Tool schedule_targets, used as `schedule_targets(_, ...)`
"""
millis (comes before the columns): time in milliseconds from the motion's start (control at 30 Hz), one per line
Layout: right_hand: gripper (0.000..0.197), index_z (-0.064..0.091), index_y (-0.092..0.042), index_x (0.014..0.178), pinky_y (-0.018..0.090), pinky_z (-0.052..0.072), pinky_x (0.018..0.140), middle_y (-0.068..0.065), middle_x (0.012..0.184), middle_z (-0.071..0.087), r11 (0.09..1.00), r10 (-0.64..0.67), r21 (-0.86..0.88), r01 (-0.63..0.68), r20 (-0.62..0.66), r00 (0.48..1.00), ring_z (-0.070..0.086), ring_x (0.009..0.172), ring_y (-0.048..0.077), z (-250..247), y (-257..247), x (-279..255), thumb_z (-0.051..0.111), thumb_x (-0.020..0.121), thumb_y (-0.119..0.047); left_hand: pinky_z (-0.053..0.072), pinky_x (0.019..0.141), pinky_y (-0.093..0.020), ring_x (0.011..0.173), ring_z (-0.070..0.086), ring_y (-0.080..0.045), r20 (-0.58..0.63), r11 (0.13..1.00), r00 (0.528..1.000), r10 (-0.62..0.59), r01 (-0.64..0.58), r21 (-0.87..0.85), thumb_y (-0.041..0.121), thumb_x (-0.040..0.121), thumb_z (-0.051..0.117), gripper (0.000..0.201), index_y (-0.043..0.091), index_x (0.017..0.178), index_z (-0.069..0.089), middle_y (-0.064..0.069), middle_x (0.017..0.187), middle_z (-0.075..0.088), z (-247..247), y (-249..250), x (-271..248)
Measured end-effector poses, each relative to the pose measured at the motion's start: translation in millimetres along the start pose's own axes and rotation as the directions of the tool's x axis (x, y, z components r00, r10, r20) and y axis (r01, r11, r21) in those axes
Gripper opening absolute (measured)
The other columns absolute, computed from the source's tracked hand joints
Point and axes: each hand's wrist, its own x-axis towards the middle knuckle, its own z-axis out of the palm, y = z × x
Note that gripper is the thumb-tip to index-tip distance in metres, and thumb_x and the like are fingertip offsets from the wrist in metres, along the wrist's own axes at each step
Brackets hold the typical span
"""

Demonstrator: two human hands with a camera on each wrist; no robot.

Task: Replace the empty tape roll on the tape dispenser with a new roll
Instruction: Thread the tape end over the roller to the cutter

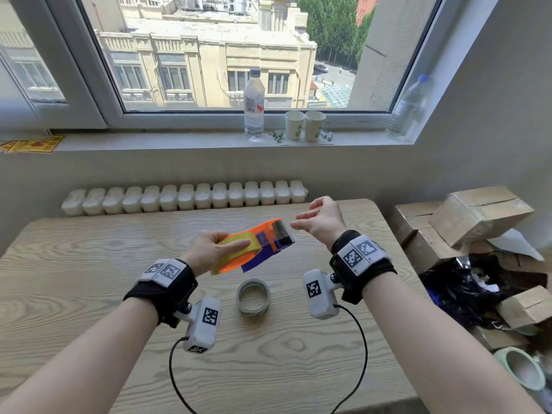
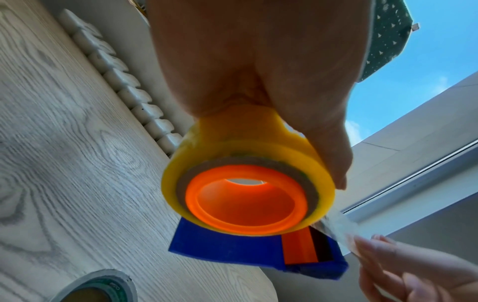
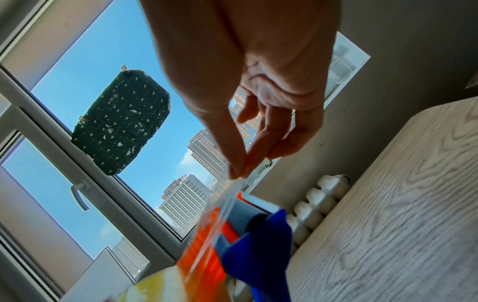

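An orange and blue tape dispenser (image 1: 263,246) (image 2: 232,245) (image 3: 232,255) is held above the wooden table. A full yellow tape roll (image 1: 236,249) (image 2: 248,155) sits on its orange hub. My left hand (image 1: 215,249) (image 2: 258,71) grips the roll and the dispenser's rear. My right hand (image 1: 316,222) (image 3: 238,171) pinches the clear tape end (image 3: 227,196) (image 2: 341,226) between thumb and finger, just past the dispenser's front. The empty grey roll core (image 1: 253,296) (image 2: 95,286) lies flat on the table below my hands.
The wooden table (image 1: 89,294) has a rounded far-right corner. A radiator (image 1: 185,198) runs behind it. Cardboard boxes (image 1: 466,222) and a black bag (image 1: 466,288) stand at the right. A bottle (image 1: 254,106) and two paper cups (image 1: 304,125) are on the windowsill.
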Motion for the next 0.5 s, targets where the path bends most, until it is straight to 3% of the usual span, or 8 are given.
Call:
schedule_targets(133, 0.048, 0.044, -0.016, 0.083, 0.041, 0.053, 0.088, 0.007, 0.084, 0.068, 0.999, 0.041, 0.011, -0.041, -0.002, 0.999, 0.067, 0.088, 0.023, 0.1, 2.9, 1.3, 0.084, 0.061, -0.003, 0.046, 0.057, -0.022, 0.064, 0.060, -0.016, -0.005, 0.999, 1.000, 0.015, -0.015, -0.041, 0.034, 0.073, 0.073, 0.035, 0.002, 0.087, 0.071, -0.005, 0.073, 0.067, -1.9, -1.7, -1.1)
schedule_targets(267, 0.049, 0.046, -0.009, 0.096, 0.034, 0.050, 0.085, 0.002, 0.084, 0.063, 0.997, 0.037, 0.065, -0.037, 0.000, 0.999, 0.063, 0.089, 0.021, -1.5, 5.0, -0.3, 0.081, 0.064, 0.000, 0.048, 0.059, -0.024, 0.064, 0.065, -0.010, 0.032, 0.998, 0.999, 0.015, -0.014, -0.055, 0.049, 0.058, 0.075, 0.037, 0.017, 0.077, 0.075, 0.002, 0.070, 0.072, -1.7, -1.6, -0.8)
schedule_targets(367, 0.045, 0.048, -0.008, 0.101, 0.034, 0.049, 0.085, 0.008, 0.093, 0.065, 0.993, 0.030, 0.118, -0.030, 0.001, 1.000, 0.062, 0.089, 0.021, 0.2, 6.0, -3.0, 0.079, 0.069, -0.003, 0.047, 0.058, -0.021, 0.064, 0.062, -0.012, 0.015, 0.999, 1.000, 0.028, -0.027, -0.033, 0.037, 0.071, 0.074, 0.028, 0.011, 0.081, 0.073, -0.004, 0.074, 0.069, 2.4, 0.5, -0.9)
schedule_targets(500, 0.045, 0.050, -0.007, 0.102, 0.028, 0.051, 0.079, 0.010, 0.098, 0.065, 0.988, -0.023, 0.152, 0.026, -0.023, 0.999, 0.064, 0.088, 0.020, 3.4, 5.9, -5.0, 0.080, 0.069, -0.008, 0.043, 0.048, -0.012, 0.052, 0.057, -0.003, 0.000, 0.999, 0.999, 0.039, -0.039, -0.009, 0.033, 0.077, 0.071, 0.025, 0.008, 0.080, 0.071, -0.002, 0.069, 0.064, 2.9, 2.0, -2.0)
